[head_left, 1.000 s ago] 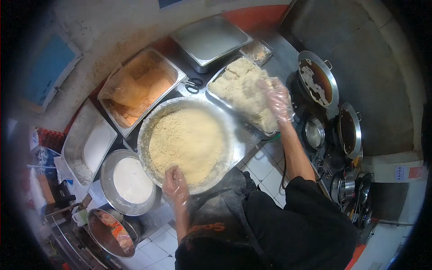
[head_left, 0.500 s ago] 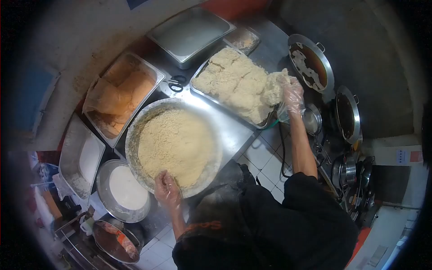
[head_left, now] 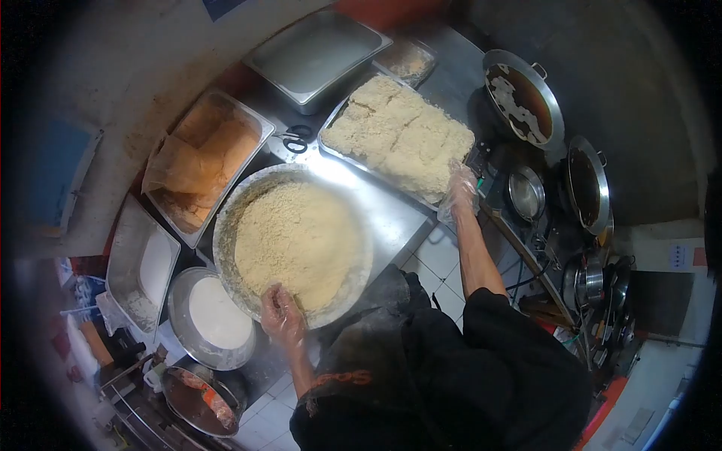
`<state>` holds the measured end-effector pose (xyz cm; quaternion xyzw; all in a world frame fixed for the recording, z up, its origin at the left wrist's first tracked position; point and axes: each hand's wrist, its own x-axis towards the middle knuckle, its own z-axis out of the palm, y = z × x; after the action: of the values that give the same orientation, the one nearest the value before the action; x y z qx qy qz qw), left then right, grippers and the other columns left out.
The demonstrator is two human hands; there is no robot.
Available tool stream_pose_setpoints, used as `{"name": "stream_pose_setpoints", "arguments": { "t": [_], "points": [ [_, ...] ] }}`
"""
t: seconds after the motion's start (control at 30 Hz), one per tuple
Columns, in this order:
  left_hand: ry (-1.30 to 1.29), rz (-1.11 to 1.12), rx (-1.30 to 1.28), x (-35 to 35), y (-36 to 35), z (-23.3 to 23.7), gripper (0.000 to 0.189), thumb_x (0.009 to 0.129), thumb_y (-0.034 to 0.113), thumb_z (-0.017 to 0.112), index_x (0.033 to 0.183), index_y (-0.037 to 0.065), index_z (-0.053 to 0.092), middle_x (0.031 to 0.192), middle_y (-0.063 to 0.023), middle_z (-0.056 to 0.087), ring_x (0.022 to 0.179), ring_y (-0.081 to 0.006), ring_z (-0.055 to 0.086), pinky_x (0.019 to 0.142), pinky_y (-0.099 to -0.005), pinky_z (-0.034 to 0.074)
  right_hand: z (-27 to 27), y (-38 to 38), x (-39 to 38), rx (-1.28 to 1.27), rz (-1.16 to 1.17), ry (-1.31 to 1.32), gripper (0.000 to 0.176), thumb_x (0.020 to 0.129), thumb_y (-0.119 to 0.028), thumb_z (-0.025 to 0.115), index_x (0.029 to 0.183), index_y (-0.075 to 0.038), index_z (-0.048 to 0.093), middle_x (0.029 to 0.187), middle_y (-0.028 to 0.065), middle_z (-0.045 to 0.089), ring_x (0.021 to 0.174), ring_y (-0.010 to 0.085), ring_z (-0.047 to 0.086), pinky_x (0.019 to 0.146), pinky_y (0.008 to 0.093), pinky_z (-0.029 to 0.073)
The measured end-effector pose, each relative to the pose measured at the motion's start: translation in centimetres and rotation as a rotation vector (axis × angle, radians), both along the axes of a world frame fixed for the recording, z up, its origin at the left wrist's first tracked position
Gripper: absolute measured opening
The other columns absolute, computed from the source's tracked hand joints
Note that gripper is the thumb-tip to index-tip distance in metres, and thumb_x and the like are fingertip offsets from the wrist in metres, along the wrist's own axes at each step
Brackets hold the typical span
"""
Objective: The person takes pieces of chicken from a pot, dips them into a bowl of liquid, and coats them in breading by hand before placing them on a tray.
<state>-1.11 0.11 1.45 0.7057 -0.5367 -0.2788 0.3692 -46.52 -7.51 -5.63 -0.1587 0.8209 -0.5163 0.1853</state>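
A large round bowl [head_left: 227, 207] holds pale yellow crumbs [head_left: 297, 240]. At its near rim my left hand [head_left: 284, 316] rests in a clear plastic glove, its fingers curled together; whatever they hold, if anything, is too small to name. My right hand [head_left: 460, 189], also in a clear glove, is at the near right corner of a metal tray [head_left: 353, 161]. Crumb-coated pieces [head_left: 402, 135] fill that tray in a heap. The right fingers touch the coated pieces at the edge, and their grip is hidden by the glove and the blur.
Scissors [head_left: 295, 140] lie between the bowl and an empty-looking deep pan [head_left: 320, 56]. Left are a pan of orange powder [head_left: 218, 161] and a bowl of white batter [head_left: 218, 312]. Right stand two woks of dark liquid [head_left: 526, 98] and a strainer [head_left: 526, 193].
My right hand has moved down and left from the tray's right side, and the coated piece it held now lies on the tray. My left hand has barely moved.
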Motion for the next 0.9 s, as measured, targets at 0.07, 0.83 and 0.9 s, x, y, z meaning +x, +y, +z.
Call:
{"name": "stream_pose_setpoints", "arguments": {
  "t": [0.07,0.83,0.9],
  "points": [
    [0.049,0.025,0.059,0.2,0.1,-0.5,0.018,0.096,0.012,0.062,0.11,0.001,0.067,0.098,-0.0162,0.071,0.088,-0.0262,0.068,0.081,-0.0356,0.053,-0.7,0.3,-0.9,0.095,-0.013,0.037,0.04,0.093,-0.036,0.069,0.105,0.003,0.072,0.096,0.0156,0.073,0.088,0.0263,0.065,0.081,0.0413,0.05],
    [0.014,0.002,0.108,-0.9,-0.2,1.2,0.022,0.099,0.015,0.061,0.112,-0.002,0.065,0.1,-0.0145,0.069,0.092,-0.0232,0.065,0.085,-0.0346,0.051,0.5,-2.6,3.2,0.626,0.453,1.0,0.06,0.105,-0.045,0.038,0.155,-0.012,0.04,0.161,0.0135,0.037,0.149,0.0353,0.031,0.122,0.0544,0.017],
    [0.025,-0.011,0.089,-0.5,-0.1,0.5,0.022,0.099,0.015,0.06,0.112,-0.003,0.064,0.1,-0.0147,0.069,0.093,-0.0233,0.065,0.085,-0.0352,0.051,-0.2,-2.9,3.4,0.607,0.427,0.998,0.06,0.105,-0.044,0.038,0.155,-0.013,0.04,0.161,0.0127,0.037,0.148,0.0351,0.031,0.122,0.0547,0.018]
  ]
}}
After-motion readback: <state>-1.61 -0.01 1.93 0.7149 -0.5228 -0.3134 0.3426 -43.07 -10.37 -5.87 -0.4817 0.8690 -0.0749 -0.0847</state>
